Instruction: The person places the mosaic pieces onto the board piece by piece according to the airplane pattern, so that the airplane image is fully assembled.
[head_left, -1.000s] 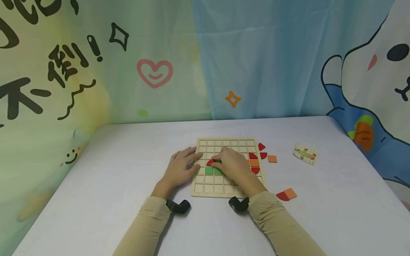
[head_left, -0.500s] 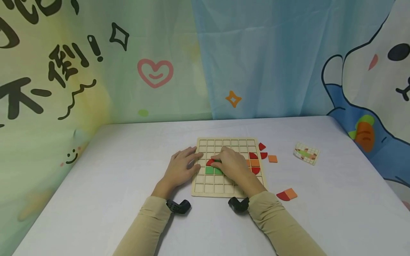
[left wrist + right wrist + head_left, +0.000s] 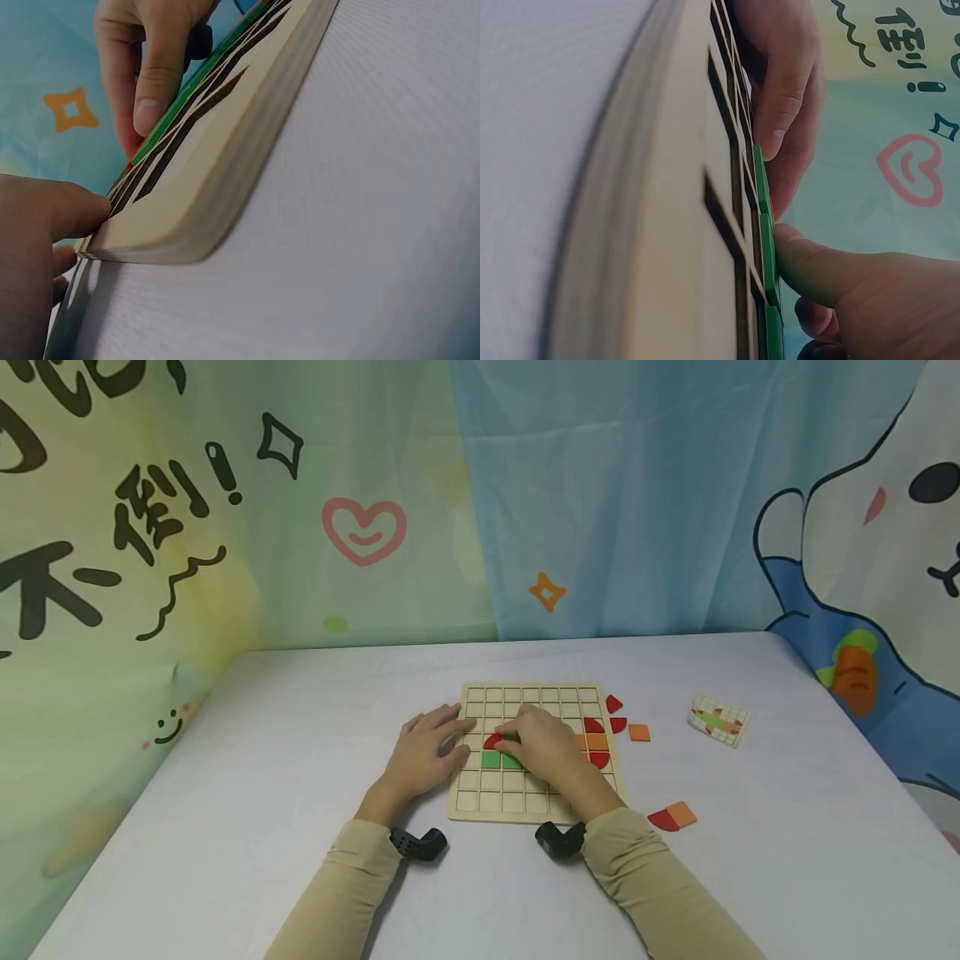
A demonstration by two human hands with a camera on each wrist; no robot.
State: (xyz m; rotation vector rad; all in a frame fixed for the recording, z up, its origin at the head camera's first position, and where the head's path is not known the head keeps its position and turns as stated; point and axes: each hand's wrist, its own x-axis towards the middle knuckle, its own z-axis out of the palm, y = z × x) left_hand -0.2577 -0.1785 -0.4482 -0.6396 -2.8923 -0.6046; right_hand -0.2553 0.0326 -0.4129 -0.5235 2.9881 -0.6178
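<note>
A square wooden grid board (image 3: 487, 806) lies on the table. My left hand (image 3: 422, 758) rests at its left edge, thumb and fingertips on the frame; the left wrist view shows the thumb (image 3: 82, 214) at the rim near a corner. Over the middle, my right hand (image 3: 549, 745) pinches a red quarter-circle tile (image 3: 491, 741) between thumb and forefinger. Green square tiles (image 3: 491, 760) sit in the row just below, and the right wrist view shows green tiles (image 3: 768, 255) along the thumb. The palm hides part of the board's centre.
Orange squares (image 3: 597, 742) and red quarter-circles (image 3: 592, 725) fill cells at the board's right. Loose red and orange tiles (image 3: 639, 732) lie beyond that edge. A red and orange pair (image 3: 681, 813) rests by the right sleeve. A small pattern card (image 3: 717, 720) lies farther right.
</note>
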